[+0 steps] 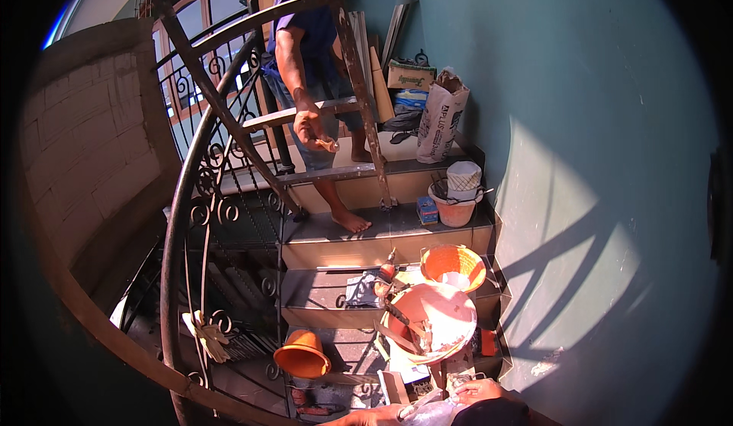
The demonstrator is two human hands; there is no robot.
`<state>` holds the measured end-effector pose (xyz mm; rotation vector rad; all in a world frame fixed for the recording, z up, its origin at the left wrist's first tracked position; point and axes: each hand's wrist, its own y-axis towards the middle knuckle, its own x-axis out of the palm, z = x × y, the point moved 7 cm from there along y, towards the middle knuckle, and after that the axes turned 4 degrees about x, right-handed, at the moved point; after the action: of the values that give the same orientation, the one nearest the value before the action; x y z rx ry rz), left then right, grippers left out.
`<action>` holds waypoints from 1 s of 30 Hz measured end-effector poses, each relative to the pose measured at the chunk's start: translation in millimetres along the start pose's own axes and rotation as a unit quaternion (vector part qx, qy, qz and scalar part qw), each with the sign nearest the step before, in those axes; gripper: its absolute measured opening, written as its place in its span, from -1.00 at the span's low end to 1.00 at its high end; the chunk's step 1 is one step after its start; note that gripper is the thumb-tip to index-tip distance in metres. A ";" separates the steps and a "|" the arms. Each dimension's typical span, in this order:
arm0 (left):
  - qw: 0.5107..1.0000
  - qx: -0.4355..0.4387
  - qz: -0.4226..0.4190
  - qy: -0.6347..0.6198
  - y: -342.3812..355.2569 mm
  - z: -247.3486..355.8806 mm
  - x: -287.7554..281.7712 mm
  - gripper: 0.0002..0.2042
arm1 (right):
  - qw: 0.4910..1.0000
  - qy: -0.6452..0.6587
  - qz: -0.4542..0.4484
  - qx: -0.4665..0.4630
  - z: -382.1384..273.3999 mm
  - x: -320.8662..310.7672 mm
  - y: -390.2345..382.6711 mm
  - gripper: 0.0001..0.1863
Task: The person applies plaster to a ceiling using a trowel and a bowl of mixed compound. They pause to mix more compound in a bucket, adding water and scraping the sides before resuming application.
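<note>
At the lower edge, my right hand [477, 392] grips a crumpled, pale translucent plastic bag [435, 412]. My left hand [389, 416] is beside that bag, its fingers too cut off to make out. Just beyond them, on the steps, stand a large pale bucket [447, 311] of whitish material with tools resting in it, an orange bucket [439, 262] and a smaller orange bucket [301, 357]. A red-handled tool [385, 272] and a bluish packet [359, 292] lie beside the large bucket.
Another person [305, 59] stands barefoot higher up, behind a leaning metal ladder [366, 128], their hand holding a small object. An iron railing [191, 189] curves along the left, gloves [202, 330] hanging on it. A sack [439, 121] and pots [454, 204] stand near the right wall [595, 159].
</note>
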<state>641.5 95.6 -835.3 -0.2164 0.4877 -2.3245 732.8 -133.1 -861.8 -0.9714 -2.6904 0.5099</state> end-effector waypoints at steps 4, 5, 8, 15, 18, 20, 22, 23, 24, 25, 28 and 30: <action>0.999 -0.030 0.006 -0.020 -16.7 -27.8 7.2 -0.22 | 0.919 -0.369 0.141 -0.009 -43.0 11.7 -9.6 -0.52; 0.999 -0.033 0.003 -0.020 -18.5 -32.5 8.4 -0.22 | 0.920 -0.360 0.148 -0.038 -44.5 15.6 -12.0 -0.46; 0.999 -0.035 0.011 -0.030 -21.8 -46.6 8.9 -0.23 | 0.953 -0.214 0.109 -0.187 -73.0 34.1 -21.6 -0.64; 0.995 -0.023 0.092 0.030 -30.3 20.4 4.0 -0.26 | 0.948 -0.244 0.151 -0.140 -87.1 25.6 -25.1 -0.65; 0.995 0.002 0.097 -0.011 -5.1 -0.1 2.0 -0.30 | 0.961 -0.212 0.160 -0.081 -86.9 16.6 -27.7 -0.71; 0.997 -0.017 0.079 -0.016 0.0 24.9 2.2 -0.26 | 0.951 -0.217 0.193 -0.107 -95.1 14.0 -37.1 -0.69; 0.995 -0.007 0.099 0.005 -4.5 39.7 7.8 -0.23 | 0.950 -0.203 0.172 -0.163 -99.7 13.4 -44.9 -0.67; 0.992 0.009 0.122 0.024 -4.7 47.4 7.1 -0.21 | 0.972 -0.104 0.143 -0.156 -102.0 15.0 -47.9 -0.70; 0.989 0.020 0.136 0.049 -4.7 69.7 9.1 -0.20 | 0.971 -0.156 0.110 -0.146 -117.9 19.2 -59.7 -0.72; 0.985 0.028 0.155 0.074 -7.7 92.0 9.8 -0.19 | 0.978 -0.074 0.105 -0.162 -123.5 21.8 -63.7 -0.71; 0.974 0.109 0.188 -0.065 -1.1 91.7 3.2 -0.18 | 0.963 -0.018 0.156 -0.220 -159.3 2.8 -82.9 -0.68; 0.945 0.167 0.221 -0.175 -3.6 105.6 -11.2 -0.25 | 0.897 -0.074 0.299 -0.317 -196.3 -35.4 -117.0 -0.70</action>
<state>678.1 76.1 -737.6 -0.3127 -0.0414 -1.8359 758.1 -192.6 -639.8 -2.0332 -2.6905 -0.2553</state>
